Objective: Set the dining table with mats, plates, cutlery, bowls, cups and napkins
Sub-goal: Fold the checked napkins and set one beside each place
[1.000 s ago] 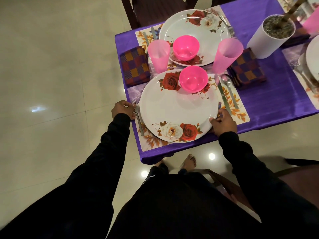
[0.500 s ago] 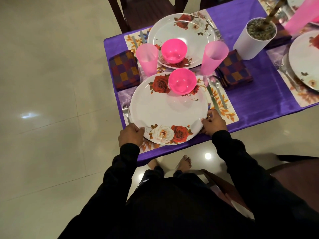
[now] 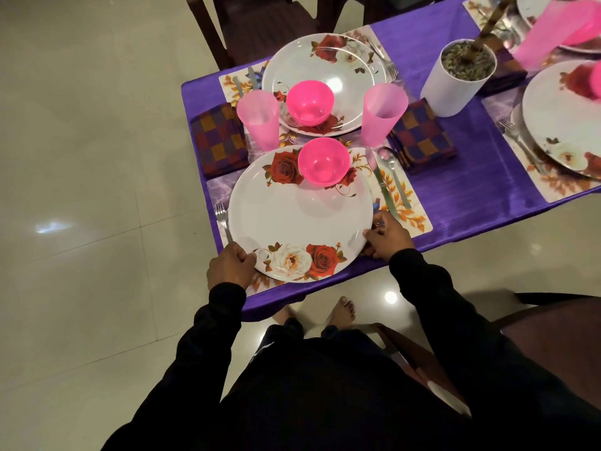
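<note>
A white rose-patterned plate [image 3: 292,219] lies on a floral mat [image 3: 403,203] at the near end of the purple table [image 3: 471,190]. A pink bowl [image 3: 323,161] sits on its far rim. My left hand [image 3: 231,266] grips the plate's near-left edge, beside a fork [image 3: 222,218]. My right hand [image 3: 388,236] holds its right edge, next to a knife [image 3: 380,180] and spoon [image 3: 395,177]. A second plate [image 3: 325,73] with a pink bowl [image 3: 310,102] lies beyond, flanked by two pink cups [image 3: 258,123] [image 3: 382,113] and checked napkins [image 3: 219,139] [image 3: 422,136].
A white pot [image 3: 455,89] holding a plant stem stands mid-table. Another set place with a plate [image 3: 562,118] and pink cup [image 3: 553,30] is at the right. Dark chairs stand at the far end [image 3: 253,24] and near right [image 3: 536,333]. My bare feet show under the table edge.
My left hand left the fork and moved down to the plate's near-left edge. The right hand stayed at the plate's right edge. The view shifted rightward.
</note>
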